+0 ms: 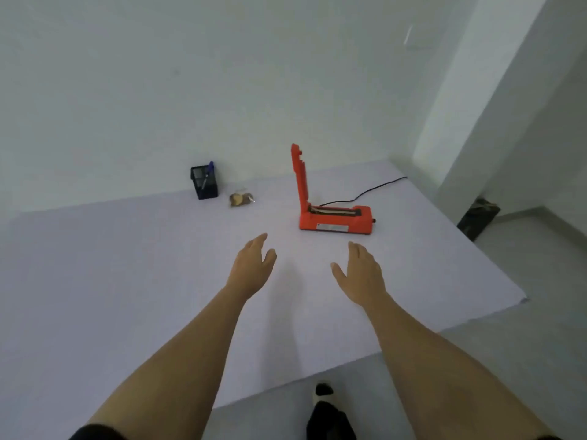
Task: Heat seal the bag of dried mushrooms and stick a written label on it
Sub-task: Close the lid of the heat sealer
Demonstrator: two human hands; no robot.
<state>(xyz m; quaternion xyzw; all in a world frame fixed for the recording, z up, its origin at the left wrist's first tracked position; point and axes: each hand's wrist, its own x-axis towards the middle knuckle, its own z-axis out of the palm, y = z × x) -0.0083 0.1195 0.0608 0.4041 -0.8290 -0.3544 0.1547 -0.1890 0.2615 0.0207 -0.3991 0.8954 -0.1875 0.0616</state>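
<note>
A small clear bag of dried mushrooms point(240, 199) lies on the white table point(127, 265) near the back wall. To its right stands a red heat sealer point(336, 219) with its lid raised upright. Left of the bag, a black mesh pen holder point(204, 183) holds a blue pen point(207, 175). My left hand point(252, 265) and my right hand point(360, 273) hover over the table in front of the sealer, both empty with fingers apart. No label is visible.
A black power cord point(365, 192) runs from the sealer toward the back right. The table's right edge drops to a grey floor; a dark object point(479, 217) stands by the wall corner. My foot point(324, 392) shows below the front edge.
</note>
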